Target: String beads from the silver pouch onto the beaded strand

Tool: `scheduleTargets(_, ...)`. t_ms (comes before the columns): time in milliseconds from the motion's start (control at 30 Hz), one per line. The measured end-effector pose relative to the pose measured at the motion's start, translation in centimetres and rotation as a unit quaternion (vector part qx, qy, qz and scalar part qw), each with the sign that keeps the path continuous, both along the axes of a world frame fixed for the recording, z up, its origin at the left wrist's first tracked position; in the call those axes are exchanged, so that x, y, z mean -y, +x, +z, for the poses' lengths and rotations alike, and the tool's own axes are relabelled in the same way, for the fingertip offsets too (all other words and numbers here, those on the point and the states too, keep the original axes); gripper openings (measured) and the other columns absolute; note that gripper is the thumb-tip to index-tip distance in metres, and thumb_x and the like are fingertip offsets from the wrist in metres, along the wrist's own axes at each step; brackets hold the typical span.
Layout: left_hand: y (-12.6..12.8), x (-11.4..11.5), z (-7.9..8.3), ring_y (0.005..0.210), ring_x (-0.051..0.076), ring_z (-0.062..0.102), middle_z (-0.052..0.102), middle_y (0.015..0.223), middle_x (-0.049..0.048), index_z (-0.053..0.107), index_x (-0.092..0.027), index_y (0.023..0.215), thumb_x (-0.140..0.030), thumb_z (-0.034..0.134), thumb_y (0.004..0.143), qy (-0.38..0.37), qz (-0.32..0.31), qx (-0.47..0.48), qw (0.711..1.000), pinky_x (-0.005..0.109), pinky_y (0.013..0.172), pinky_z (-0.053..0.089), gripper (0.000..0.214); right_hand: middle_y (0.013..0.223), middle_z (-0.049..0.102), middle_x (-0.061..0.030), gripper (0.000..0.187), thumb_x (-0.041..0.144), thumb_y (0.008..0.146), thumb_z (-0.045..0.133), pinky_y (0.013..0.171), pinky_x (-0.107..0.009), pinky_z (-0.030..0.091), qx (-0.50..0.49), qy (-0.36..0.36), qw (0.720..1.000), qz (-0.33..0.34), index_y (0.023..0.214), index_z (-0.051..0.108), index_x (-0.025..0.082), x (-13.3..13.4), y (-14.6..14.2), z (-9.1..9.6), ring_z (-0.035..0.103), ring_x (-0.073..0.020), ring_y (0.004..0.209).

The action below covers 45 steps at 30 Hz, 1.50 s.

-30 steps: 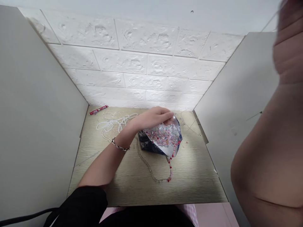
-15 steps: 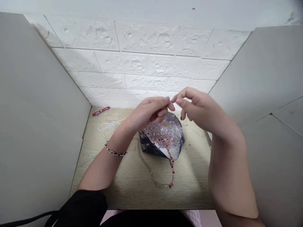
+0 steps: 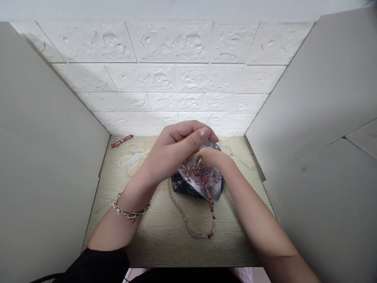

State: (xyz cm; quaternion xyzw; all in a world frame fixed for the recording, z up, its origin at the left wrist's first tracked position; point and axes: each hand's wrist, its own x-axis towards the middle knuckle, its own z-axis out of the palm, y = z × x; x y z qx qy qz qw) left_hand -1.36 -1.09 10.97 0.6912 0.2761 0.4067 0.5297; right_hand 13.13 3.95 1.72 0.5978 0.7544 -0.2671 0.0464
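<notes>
My left hand (image 3: 179, 147) is held over a dark blue patterned pouch (image 3: 188, 189), its thumb laid against the bent fingers. What it pinches, if anything, is hidden. Below and behind it, my right hand (image 3: 210, 157) reaches down to the small pink, red and clear beads (image 3: 200, 175) heaped on the pouch's pale lining. Its fingertips are covered by my left hand and the beads. A beaded strand (image 3: 212, 212), red and pink on the right and pale on the left, hangs out of the pouch and loops over the tabletop.
White bead strings (image 3: 134, 157) lie at the back left of the wooden table (image 3: 159, 247), near a red narrow object (image 3: 122, 140). A thin thread (image 3: 240, 159) lies at the back right. Grey panels flank both sides, with a white brick-patterned wall (image 3: 153, 78) behind.
My right hand has moved down and left, from beside my left fingertips to the beads. The left hand stays raised, turned slightly. The view has shifted a little.
</notes>
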Motion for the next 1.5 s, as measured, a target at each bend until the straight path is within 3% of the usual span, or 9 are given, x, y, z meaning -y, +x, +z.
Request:
scheduleTargets(167,1.0,-3.0,-2.3,0.037,0.004,0.035,0.043,0.045,-0.0037,0.053,-0.016,0.066,-0.034,0.047,0.074,-0.058,0.028,-0.055,0.996,0.018,0.037,0.024,0.021,0.09,0.063,-0.0091,0.025,0.011,0.071,0.047,0.065,-0.023,0.042,0.048,-0.008,0.999,-0.015,0.087,0.066,0.015,-0.3,-0.2,-0.4,0.058,-0.0154,0.077)
scheduleTargets(367,1.7,-5.7,-5.2,0.039,0.003,0.025,0.032,0.046,-0.0054,0.054,-0.015,0.063,-0.031,0.044,0.074,-0.043,0.065,-0.126,0.989,0.019,0.04,0.018,0.022,0.093,0.062,-0.0131,0.029,0.007,0.067,0.048,0.064,-0.025,0.042,0.081,0.0,0.996,-0.025,0.091,0.065,0.012,-0.7,0.3,-0.6,0.059,-0.0184,0.077)
scheduleTargets(567,1.6,-6.2,-5.7,0.04,0.005,0.024,0.028,0.04,-0.0065,0.059,-0.015,0.068,-0.034,0.042,0.075,-0.013,0.086,-0.19,0.978,0.021,0.043,0.02,0.025,0.086,0.064,-0.007,0.021,0.025,0.068,0.059,0.057,-0.021,0.04,0.071,-0.007,0.997,0.017,0.086,0.065,0.016,-0.8,0.4,-0.7,0.058,-0.0163,0.074)
scheduleTargets(800,1.6,-6.3,-5.3,0.039,0.005,0.023,0.027,0.039,-0.0071,0.063,-0.014,0.075,-0.035,0.045,0.075,-0.031,0.087,-0.19,0.977,0.02,0.042,0.02,0.027,0.087,0.063,-0.0096,0.02,0.02,0.068,0.057,0.059,-0.024,0.041,0.086,-0.002,0.996,0.016,0.085,0.065,0.013,-1.0,-0.1,-1.1,0.059,-0.0189,0.075)
scheduleTargets(967,1.2,-6.4,-4.8,0.037,0.003,0.021,0.026,0.04,-0.0072,0.063,-0.014,0.074,-0.034,0.05,0.074,-0.06,0.094,-0.13,0.985,0.019,0.038,0.017,0.024,0.093,0.062,-0.0116,0.031,0.007,0.071,0.041,0.059,-0.026,0.041,0.09,0.03,0.995,-0.013,0.093,0.063,0.013,-0.5,-0.2,-1.3,0.059,-0.0197,0.078)
scheduleTargets(1067,0.8,-6.2,-4.1,0.035,0.003,0.014,0.02,0.042,-0.0079,0.061,-0.017,0.074,-0.035,0.05,0.073,-0.139,0.056,-0.012,0.989,0.018,0.034,0.01,0.021,0.087,0.064,-0.0051,0.028,0.007,0.067,0.046,0.06,-0.022,0.04,0.053,0.014,0.998,0.03,0.084,0.065,0.019,-0.6,-0.2,-1.4,0.059,-0.0155,0.074)
scheduleTargets(1167,0.1,-5.9,-3.0,0.035,0.004,0.009,0.012,0.045,-0.0075,0.057,-0.021,0.073,-0.038,0.043,0.077,-0.222,0.012,0.132,0.966,0.018,0.031,0.006,0.023,0.081,0.065,-0.0022,0.028,0.007,0.064,0.049,0.061,-0.02,0.04,0.012,-0.021,0.996,0.082,0.08,0.067,0.021,-0.8,-0.4,-1.7,0.059,-0.0139,0.072)
scheduleTargets(1367,-1.4,-5.1,-0.9,0.035,0.006,0.005,0.015,0.042,-0.0062,0.06,-0.026,0.079,-0.038,0.034,0.083,-0.183,0.062,0.215,0.957,0.021,0.03,0.007,0.03,0.085,0.064,-0.0065,0.027,0.01,0.066,0.053,0.061,-0.021,0.041,0.015,-0.063,0.997,0.05,0.087,0.067,0.017,-0.4,-1.0,-1.3,0.059,-0.0144,0.071)
scheduleTargets(1500,-2.1,-4.9,-0.3,0.037,0.007,0.006,0.018,0.041,-0.0055,0.06,-0.027,0.075,-0.038,0.036,0.082,-0.194,0.049,0.275,0.941,0.023,0.031,0.008,0.027,0.089,0.062,-0.0125,0.033,0.003,0.066,0.045,0.055,-0.022,0.038,0.075,-0.009,0.997,-0.013,0.092,0.064,0.011,-0.1,-0.4,-0.6,0.058,-0.0159,0.069)
